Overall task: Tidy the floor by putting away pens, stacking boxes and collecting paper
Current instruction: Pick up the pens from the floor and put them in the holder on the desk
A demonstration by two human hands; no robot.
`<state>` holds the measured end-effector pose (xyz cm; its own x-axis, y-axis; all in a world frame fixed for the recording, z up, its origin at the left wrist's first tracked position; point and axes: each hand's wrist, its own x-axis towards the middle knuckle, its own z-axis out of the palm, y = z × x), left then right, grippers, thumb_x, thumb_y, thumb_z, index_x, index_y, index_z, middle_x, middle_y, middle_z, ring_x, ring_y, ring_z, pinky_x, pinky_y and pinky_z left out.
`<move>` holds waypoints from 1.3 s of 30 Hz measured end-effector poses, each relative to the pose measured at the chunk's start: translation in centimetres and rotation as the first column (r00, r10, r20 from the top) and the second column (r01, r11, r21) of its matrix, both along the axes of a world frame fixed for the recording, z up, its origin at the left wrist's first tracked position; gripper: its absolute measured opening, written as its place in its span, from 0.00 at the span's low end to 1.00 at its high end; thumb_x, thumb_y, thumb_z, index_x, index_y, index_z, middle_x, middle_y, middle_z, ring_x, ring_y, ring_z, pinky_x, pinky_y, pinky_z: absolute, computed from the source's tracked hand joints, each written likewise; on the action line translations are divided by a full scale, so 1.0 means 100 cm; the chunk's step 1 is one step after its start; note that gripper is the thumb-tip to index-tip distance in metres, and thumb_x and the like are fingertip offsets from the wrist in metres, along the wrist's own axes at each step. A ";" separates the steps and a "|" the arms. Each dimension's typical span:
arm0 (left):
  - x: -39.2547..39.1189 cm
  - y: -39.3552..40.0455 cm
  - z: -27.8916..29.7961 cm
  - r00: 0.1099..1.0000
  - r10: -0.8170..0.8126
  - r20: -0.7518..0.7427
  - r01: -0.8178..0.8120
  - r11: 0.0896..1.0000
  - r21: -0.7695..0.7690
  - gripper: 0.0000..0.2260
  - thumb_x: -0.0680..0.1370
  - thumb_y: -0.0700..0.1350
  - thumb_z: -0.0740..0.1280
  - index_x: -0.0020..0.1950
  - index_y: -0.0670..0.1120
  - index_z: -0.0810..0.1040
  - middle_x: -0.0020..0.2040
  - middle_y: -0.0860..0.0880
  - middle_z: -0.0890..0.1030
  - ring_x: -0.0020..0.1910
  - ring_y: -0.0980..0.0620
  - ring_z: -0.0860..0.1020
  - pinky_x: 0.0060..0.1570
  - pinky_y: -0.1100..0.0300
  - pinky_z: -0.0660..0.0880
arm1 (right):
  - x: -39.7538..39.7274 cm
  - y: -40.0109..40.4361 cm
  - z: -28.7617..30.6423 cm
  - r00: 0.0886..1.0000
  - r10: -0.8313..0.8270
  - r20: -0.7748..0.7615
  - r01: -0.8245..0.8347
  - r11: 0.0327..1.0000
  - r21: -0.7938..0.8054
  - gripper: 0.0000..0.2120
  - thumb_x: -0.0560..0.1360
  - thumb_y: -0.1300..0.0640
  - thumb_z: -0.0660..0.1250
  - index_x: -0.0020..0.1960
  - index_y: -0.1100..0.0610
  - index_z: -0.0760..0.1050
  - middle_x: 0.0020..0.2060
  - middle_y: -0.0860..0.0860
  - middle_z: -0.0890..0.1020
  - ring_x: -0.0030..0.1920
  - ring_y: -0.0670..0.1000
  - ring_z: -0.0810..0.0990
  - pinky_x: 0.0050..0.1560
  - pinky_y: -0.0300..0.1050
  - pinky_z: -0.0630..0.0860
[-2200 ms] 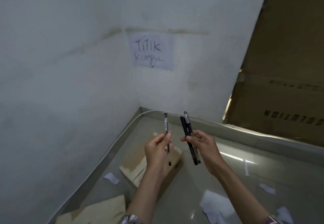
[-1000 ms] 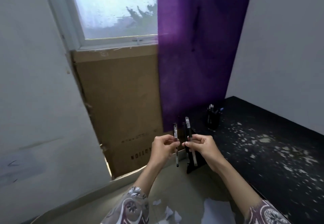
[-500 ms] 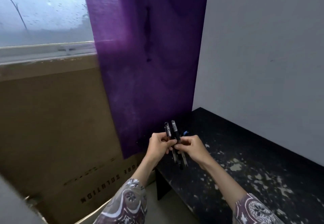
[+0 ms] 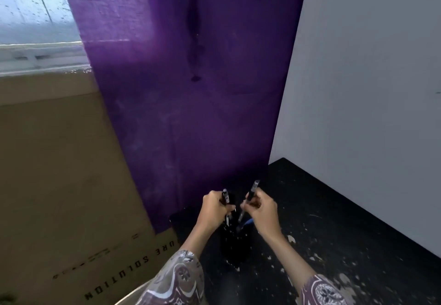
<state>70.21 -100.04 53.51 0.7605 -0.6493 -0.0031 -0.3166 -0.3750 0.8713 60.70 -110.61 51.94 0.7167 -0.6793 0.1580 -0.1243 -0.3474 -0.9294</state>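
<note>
Nearest the camera, two patterned sleeves lead up to the hands over a black table whose dark top is flecked with pale chips. A black pen holder stands on the near-left part of that table, directly below the hands; it is dark against a dark surface, so its rim is hard to trace, and a blue-tipped item seems to poke from its right side.

The left hand has its fingers curled round a black pen, which stands almost upright, its long axis vertical, upper end showing above the knuckles and lower end pointing down at the holder. The right hand pinches a second pen between thumb and fingers; this one leans, its top tilted up and to the right, its lower tip angled down and left toward the holder's mouth. The two hands sit close together, not touching.

To the left stands a large cardboard box with printed lettering seen upside down. Behind the table hangs a purple curtain; farther left is a window, and to the right a plain white wall.
</note>
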 end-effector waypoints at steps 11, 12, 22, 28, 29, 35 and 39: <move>0.015 -0.002 -0.011 0.995 -0.077 0.057 0.077 0.997 0.003 0.05 0.72 0.40 0.71 0.41 0.39 0.79 0.30 0.50 0.78 0.27 0.61 0.74 0.29 0.69 0.72 | 0.000 -0.007 -0.033 0.987 0.104 -0.123 -0.117 0.988 -0.102 0.04 0.73 0.59 0.69 0.45 0.56 0.73 0.37 0.52 0.80 0.38 0.46 0.78 0.38 0.36 0.74; 0.015 -0.002 -0.009 0.993 -0.081 0.081 0.081 0.997 0.007 0.04 0.73 0.40 0.70 0.41 0.39 0.79 0.31 0.50 0.78 0.28 0.60 0.75 0.30 0.69 0.73 | -0.001 -0.007 -0.030 0.987 0.124 -0.104 -0.135 0.985 -0.108 0.08 0.73 0.61 0.68 0.48 0.53 0.71 0.36 0.50 0.79 0.38 0.44 0.79 0.37 0.34 0.74; 0.002 -0.009 -0.043 0.956 -0.239 0.171 0.173 0.927 0.333 0.02 0.74 0.40 0.67 0.45 0.43 0.78 0.42 0.47 0.79 0.42 0.49 0.79 0.46 0.49 0.79 | -0.006 -0.006 -0.027 0.975 0.191 -0.113 -0.215 0.937 -0.275 0.06 0.77 0.56 0.61 0.52 0.52 0.65 0.31 0.48 0.75 0.32 0.44 0.76 0.30 0.40 0.74; 0.010 -0.007 -0.037 0.939 -0.192 0.284 0.112 0.955 0.276 0.10 0.72 0.46 0.71 0.51 0.47 0.76 0.47 0.50 0.75 0.43 0.52 0.76 0.40 0.58 0.75 | -0.004 -0.013 -0.026 0.972 0.201 -0.117 -0.228 0.928 -0.296 0.04 0.78 0.54 0.61 0.51 0.53 0.66 0.37 0.50 0.77 0.34 0.47 0.77 0.34 0.45 0.77; 0.013 -0.007 -0.035 0.943 -0.185 0.276 0.116 0.962 0.247 0.09 0.72 0.45 0.71 0.50 0.47 0.77 0.46 0.50 0.75 0.42 0.53 0.75 0.41 0.57 0.76 | -0.003 -0.013 -0.026 0.973 0.200 -0.112 -0.226 0.926 -0.304 0.03 0.79 0.53 0.59 0.51 0.52 0.67 0.35 0.48 0.76 0.33 0.46 0.76 0.32 0.43 0.75; 0.022 -0.004 -0.038 0.941 -0.193 0.277 0.128 0.963 0.236 0.04 0.75 0.42 0.67 0.43 0.46 0.80 0.41 0.53 0.75 0.38 0.56 0.74 0.45 0.53 0.79 | 0.010 -0.013 -0.040 0.878 0.016 -0.479 -0.338 0.728 -0.597 0.32 0.77 0.42 0.33 0.61 0.54 0.71 0.61 0.49 0.75 0.61 0.49 0.71 0.59 0.45 0.66; 0.019 0.001 -0.043 0.948 -0.160 0.276 0.096 0.969 0.230 0.03 0.75 0.43 0.67 0.47 0.46 0.79 0.43 0.53 0.75 0.41 0.56 0.74 0.46 0.55 0.78 | 0.010 -0.010 -0.058 0.784 -0.049 -0.619 -0.387 0.740 -0.550 0.36 0.74 0.38 0.31 0.72 0.54 0.60 0.73 0.52 0.62 0.72 0.50 0.61 0.68 0.49 0.59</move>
<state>72.10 -99.90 49.18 0.6594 -0.7496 0.0579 -0.6009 -0.4792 0.6397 61.72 -111.58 46.12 0.9016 -0.4321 0.0188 -0.4137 -0.8744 -0.2534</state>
